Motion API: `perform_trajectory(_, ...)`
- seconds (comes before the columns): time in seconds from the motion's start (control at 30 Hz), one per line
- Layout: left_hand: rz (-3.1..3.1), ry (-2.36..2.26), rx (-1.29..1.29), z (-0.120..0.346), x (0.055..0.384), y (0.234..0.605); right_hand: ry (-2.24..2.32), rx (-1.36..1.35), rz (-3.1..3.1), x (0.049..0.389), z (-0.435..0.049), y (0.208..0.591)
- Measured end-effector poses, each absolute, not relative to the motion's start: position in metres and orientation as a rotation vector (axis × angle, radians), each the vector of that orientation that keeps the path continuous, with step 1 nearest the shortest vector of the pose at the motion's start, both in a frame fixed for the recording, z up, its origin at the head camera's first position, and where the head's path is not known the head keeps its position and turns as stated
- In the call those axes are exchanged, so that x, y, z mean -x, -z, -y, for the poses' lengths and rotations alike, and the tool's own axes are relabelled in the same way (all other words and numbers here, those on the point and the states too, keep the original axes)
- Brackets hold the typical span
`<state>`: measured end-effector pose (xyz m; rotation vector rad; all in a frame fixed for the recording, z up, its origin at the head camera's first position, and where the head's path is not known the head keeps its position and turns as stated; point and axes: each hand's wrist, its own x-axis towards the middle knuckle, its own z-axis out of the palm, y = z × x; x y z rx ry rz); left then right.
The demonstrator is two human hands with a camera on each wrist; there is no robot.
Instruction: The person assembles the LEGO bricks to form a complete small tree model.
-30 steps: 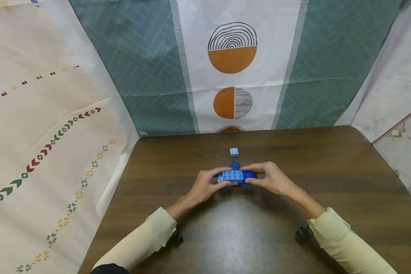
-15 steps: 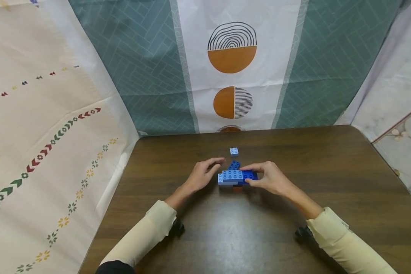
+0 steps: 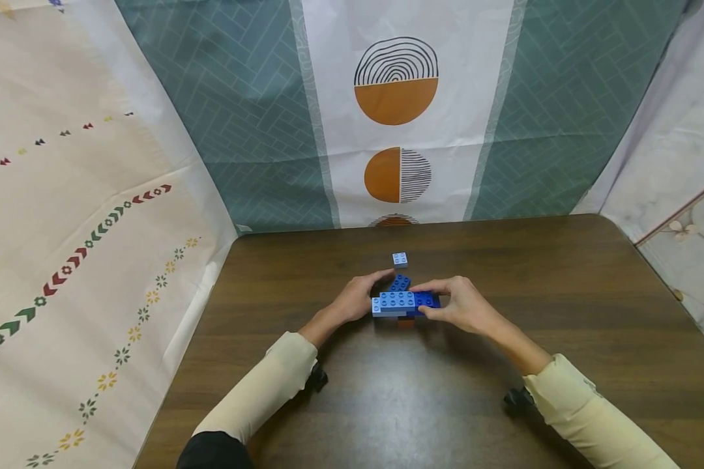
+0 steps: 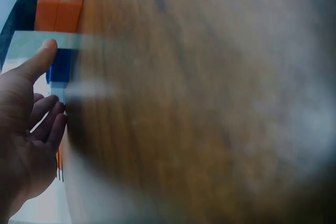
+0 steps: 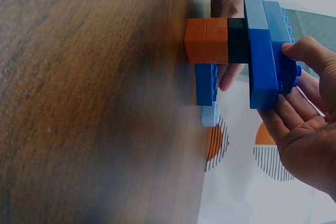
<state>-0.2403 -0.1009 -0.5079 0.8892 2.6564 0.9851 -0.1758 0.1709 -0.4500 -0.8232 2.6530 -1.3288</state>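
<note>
A T-shaped toy brick build stands on the table, with light blue (image 3: 397,299) and dark blue bricks (image 3: 424,299) across its top. Its stem shows in the right wrist view as orange bricks (image 5: 206,40) under a dark brick (image 5: 238,40). My right hand (image 3: 465,303) pinches the dark blue end between thumb and fingers. Behind the build lies a loose blue brick (image 3: 400,283). My left hand (image 3: 354,297) reaches toward it from the left; in the left wrist view the thumb and relaxed fingers stand apart beside this loose blue brick (image 4: 61,65).
A small light blue brick (image 3: 400,260) lies farther back on the brown wooden table (image 3: 305,260). Patterned cloths hang behind the table (image 3: 258,117) and at both sides. Dark wrist gear (image 3: 517,401) shows under the sleeves.
My left hand has let go of the light blue end of the build, drawn back, then moved behind it toward the loose blue brick. My right hand keeps its grip.
</note>
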Motion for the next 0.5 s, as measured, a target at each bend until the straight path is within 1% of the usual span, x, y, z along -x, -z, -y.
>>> perform_trajectory(0.23,-2.708,-0.849,-0.946,0.0934,0.2408,0.5083,1.35,0.832,-2.655,0.1747,-0.1698,0.4499)
perform_trajectory(0.5,-2.711,-0.843,-0.98,0.0928,0.2414,0.5093,1.347,0.818,-2.653,0.1726,-0.1694,0.4492)
